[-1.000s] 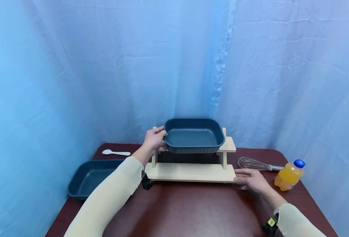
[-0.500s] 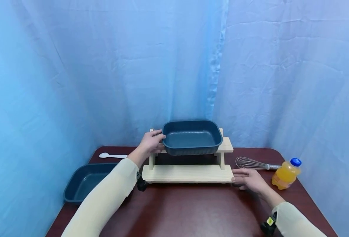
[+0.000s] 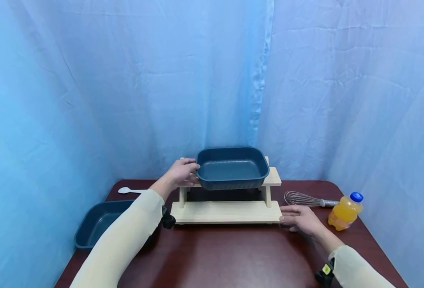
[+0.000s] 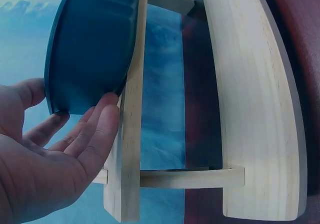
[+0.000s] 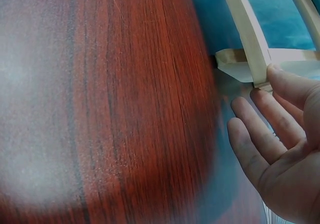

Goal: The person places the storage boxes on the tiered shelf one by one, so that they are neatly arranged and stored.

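Note:
A dark blue rectangular baking dish (image 3: 232, 170) sits on the upper shelf of a two-tier wooden rack (image 3: 226, 212). My left hand (image 3: 183, 172) grips the dish's left end. In the left wrist view, the thumb lies at the dish's rim and fingertips (image 4: 109, 102) touch its underside edge beside the upper board. My right hand (image 3: 302, 219) is at the right end of the rack's lower board. Seen from the right wrist, thumb and index finger pinch that board end, while the other fingers (image 5: 245, 134) extend loosely below it.
A second blue baking dish (image 3: 89, 224) stands at the table's left, partly behind my left sleeve. Behind it lies a white spoon (image 3: 129, 190). To the right are a whisk (image 3: 305, 199) and an orange drink bottle with a blue cap (image 3: 345, 212). Blue curtains (image 3: 212, 80) enclose the table.
The whole scene shifts slightly left and down in the head view. Both hands keep their places on the dish and the rack, with no clear movement of either object.

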Motion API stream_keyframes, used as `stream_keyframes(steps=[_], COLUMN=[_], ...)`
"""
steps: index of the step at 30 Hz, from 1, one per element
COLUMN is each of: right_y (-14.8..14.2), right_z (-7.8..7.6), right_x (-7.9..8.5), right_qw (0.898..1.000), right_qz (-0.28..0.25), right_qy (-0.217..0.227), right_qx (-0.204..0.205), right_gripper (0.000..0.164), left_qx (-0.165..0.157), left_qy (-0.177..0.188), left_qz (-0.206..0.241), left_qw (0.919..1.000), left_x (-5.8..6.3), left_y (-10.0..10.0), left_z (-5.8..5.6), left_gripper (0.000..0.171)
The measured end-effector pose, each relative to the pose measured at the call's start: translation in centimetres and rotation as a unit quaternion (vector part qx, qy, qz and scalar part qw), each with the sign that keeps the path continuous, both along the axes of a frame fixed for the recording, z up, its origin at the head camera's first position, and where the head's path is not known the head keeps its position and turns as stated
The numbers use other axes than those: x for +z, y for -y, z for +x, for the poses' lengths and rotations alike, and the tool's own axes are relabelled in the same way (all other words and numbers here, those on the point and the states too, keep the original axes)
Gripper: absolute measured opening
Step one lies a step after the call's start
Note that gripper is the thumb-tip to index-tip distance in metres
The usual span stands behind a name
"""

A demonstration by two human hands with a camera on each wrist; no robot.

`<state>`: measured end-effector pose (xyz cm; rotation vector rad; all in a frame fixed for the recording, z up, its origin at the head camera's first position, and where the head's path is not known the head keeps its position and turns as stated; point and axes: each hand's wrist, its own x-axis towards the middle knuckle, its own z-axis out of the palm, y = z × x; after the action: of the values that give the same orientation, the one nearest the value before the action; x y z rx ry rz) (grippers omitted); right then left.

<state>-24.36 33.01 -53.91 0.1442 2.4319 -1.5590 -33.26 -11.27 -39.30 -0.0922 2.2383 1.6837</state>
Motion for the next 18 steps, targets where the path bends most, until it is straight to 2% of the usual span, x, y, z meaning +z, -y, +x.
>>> stream_keyframes(steps=[13, 18], right_y=[-0.1, 0.0], right_z=[-0.4, -0.6], right_x=[0.2, 0.5], right_qw=[1.0, 1.0], right_qz=[0.002, 0.01], right_qy=[0.001, 0.001], right_qx=[0.004, 0.01], right_gripper=[0.063, 0.062], left_qx=[0.004, 0.01], left_qy=[-0.017, -0.055], left_qz=[0.004, 0.002], left_qw=[0.9998, 0.9984], left_x=[0.3, 0.9], left_y=[0.0, 1.2], left_z=[0.1, 1.0], left_gripper=[0.058, 0.056])
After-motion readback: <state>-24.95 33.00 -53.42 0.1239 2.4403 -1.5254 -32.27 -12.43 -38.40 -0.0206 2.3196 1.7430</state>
